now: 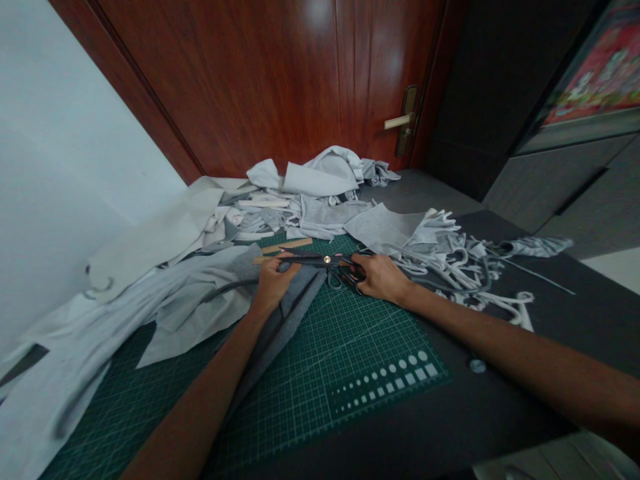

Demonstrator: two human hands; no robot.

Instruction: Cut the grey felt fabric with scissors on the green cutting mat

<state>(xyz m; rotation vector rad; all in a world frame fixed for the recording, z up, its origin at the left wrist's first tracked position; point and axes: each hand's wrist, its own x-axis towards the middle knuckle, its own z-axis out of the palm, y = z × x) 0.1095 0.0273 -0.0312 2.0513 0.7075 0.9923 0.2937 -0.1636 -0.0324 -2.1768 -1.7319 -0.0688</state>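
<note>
My right hand [377, 277] is closed round the handles of black scissors [327, 259], whose blades point left above the cutting mat. At the blade tips, my left hand [274, 283] is pinched; a dark grey cord [230, 287] runs into it from the left, and a short dark end shows by the fingertips. The exact grip is partly hidden. Dark grey fabric [295, 313] lies beneath the hands on the green cutting mat [360, 340]. Behind the blades is a wooden ruler [287, 246].
White and grey cloth [165, 233] is heaped along the left and back of the dark table [530, 373]. Scraps and pale cords [460, 257] lie to the right. A small round object [477, 365] sits near the mat's right edge. A wooden door [270, 80] stands behind.
</note>
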